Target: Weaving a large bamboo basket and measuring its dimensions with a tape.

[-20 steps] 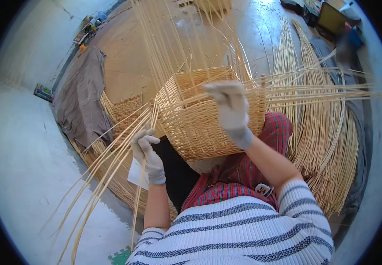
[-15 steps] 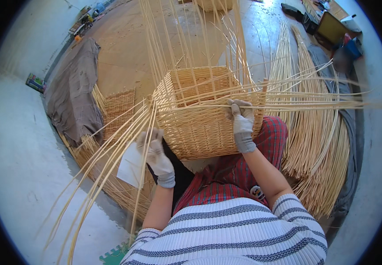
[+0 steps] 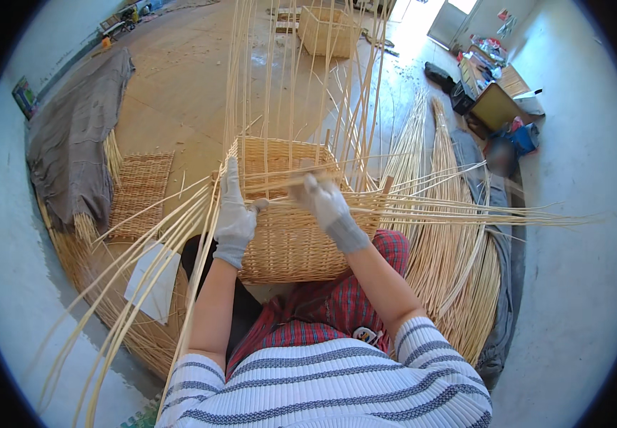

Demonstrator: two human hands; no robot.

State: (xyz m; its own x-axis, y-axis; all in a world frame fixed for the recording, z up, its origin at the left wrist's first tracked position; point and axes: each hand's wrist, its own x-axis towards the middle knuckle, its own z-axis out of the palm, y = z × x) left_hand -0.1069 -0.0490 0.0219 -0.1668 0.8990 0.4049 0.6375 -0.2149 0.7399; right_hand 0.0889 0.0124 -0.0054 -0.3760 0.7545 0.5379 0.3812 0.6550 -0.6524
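Observation:
A half-woven wicker basket (image 3: pixel 290 246) rests at my lap, with long upright rods (image 3: pixel 268 93) rising from its walls. My left hand (image 3: pixel 234 217), in a pale grey-cuffed work glove, lies against its near left corner, fingers stretched upward and thumb apart. At the front rim my right hand (image 3: pixel 326 207), gloved alike, is closed; motion blurs its fingertips. A smeared wicker rod (image 3: pixel 276 184) runs from them leftward across the opening. Loose rod ends (image 3: pixel 158 232) fan out to the lower left, and others (image 3: pixel 458 212) reach out to the right.
Bundles of peeled rods (image 3: pixel 444 235) lie on the floor at right. On the left are a woven panel (image 3: pixel 140 192), a grey cloth (image 3: pixel 80 128) over more rods, and a white sheet (image 3: pixel 153 282). Another basket (image 3: pixel 326 32) stands farther off. Boxes and bags (image 3: pixel 497 107) line the right wall.
My left hand has risen from beside the loose rods to the basket's left corner. My right hand has shifted from the right part of the rim toward its middle. The view has swung rightward and up.

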